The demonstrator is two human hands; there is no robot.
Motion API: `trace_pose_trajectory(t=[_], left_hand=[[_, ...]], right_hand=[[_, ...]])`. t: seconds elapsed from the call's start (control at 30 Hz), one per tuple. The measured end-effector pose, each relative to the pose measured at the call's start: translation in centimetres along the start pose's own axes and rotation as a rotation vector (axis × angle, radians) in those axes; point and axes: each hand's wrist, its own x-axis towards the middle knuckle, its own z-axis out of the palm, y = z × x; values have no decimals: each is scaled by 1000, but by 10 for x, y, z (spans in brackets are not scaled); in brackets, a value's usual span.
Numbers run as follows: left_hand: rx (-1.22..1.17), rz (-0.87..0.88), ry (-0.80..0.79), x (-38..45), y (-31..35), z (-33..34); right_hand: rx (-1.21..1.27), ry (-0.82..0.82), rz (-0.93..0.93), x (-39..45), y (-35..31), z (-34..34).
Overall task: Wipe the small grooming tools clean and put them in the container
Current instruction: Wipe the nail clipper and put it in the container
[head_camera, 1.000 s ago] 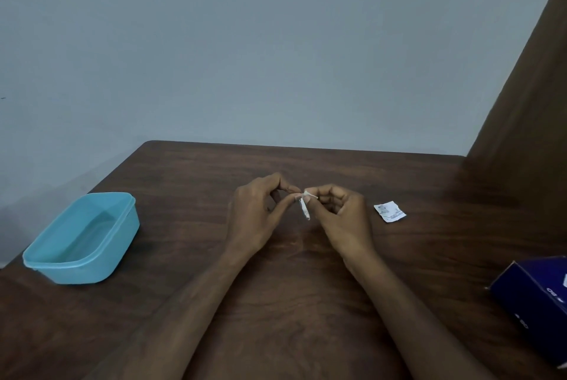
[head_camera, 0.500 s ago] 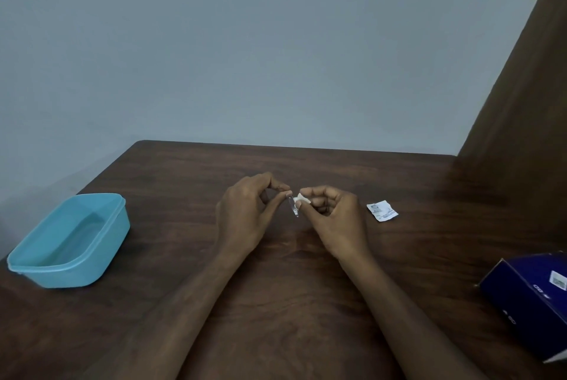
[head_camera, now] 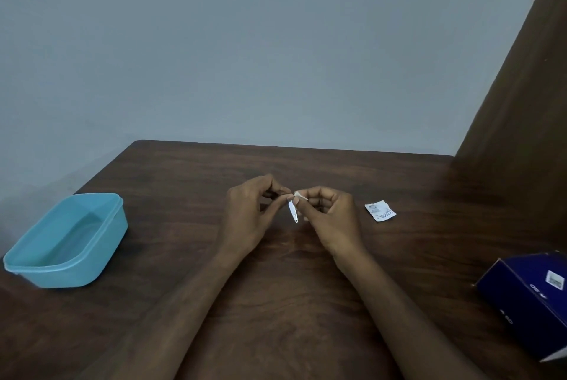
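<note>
One grooming tool (head_camera: 293,213) pinched between two hands, left (head_camera: 249,217) and right (head_camera: 329,220); one container (head_camera: 66,240).

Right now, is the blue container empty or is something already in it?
Empty, as far as shows: the open blue container has a bare floor. The small metal tool is out, between both hands.

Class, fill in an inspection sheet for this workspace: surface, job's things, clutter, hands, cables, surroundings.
Surface: dark wooden table.
Job's things: small metal grooming tool, hanging point down between the hands; small white wipe at its top; blue container at the table's left, lid off, nothing visible inside.
Clutter: white sachet right of the hands; dark blue box at the right edge.
Hands: left hand pinches the tool; right hand pinches the wipe.
Cables: nothing seen.
Surroundings: plain grey wall; brown panel on the right.
</note>
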Motion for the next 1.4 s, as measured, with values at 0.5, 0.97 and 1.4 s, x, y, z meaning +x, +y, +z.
trace_pose_trajectory(t=[0.5, 0.97, 1.4], left_hand=[[-29, -42, -25, 1, 0, -1], [-381, -259, -168, 2, -1, -1], [-483, -411, -118, 5, -2, 0]], right_hand=[[-2, -79, 40, -2, -3, -5], [222, -45, 144, 0, -7, -2], [64, 4, -48, -2, -5, 3]])
